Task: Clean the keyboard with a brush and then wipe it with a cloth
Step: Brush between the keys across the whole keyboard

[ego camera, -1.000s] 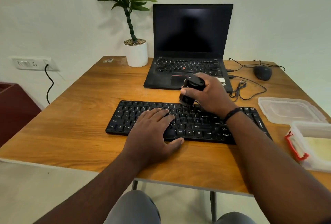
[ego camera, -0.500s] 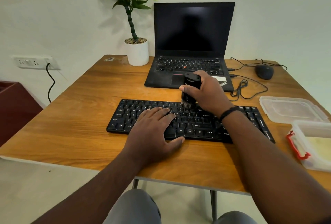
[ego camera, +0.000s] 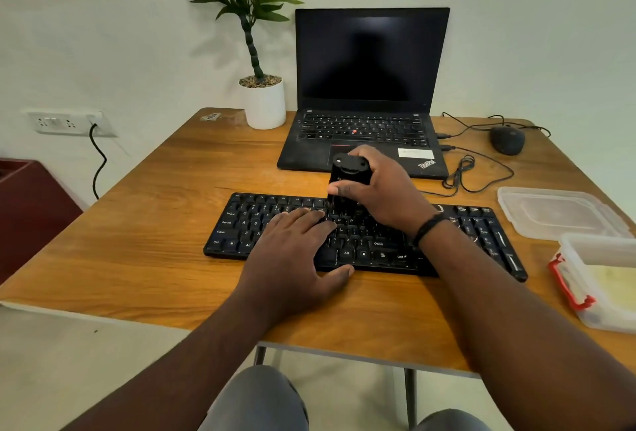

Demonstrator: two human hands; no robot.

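Note:
A black keyboard (ego camera: 481, 234) lies across the middle of the wooden table (ego camera: 144, 224). My left hand (ego camera: 296, 255) rests flat on its left-centre keys, fingers straight, thumb at the front edge. My right hand (ego camera: 382, 189) grips a black brush (ego camera: 349, 176) upright, its bristle end down on the upper key rows near the keyboard's middle. A pale yellow cloth (ego camera: 616, 289) lies inside the clear box at the right edge.
An open black laptop (ego camera: 371, 86) stands behind the keyboard, a potted plant (ego camera: 263, 100) to its left. A mouse (ego camera: 507, 139) and its cable (ego camera: 464, 176) lie at the back right. A clear lid (ego camera: 557, 212) and a red-clasped plastic box (ego camera: 585, 275) sit at the right.
The brush in my right hand has stood up from a tilt and shifted slightly left along the upper key rows. My left hand has stayed in place.

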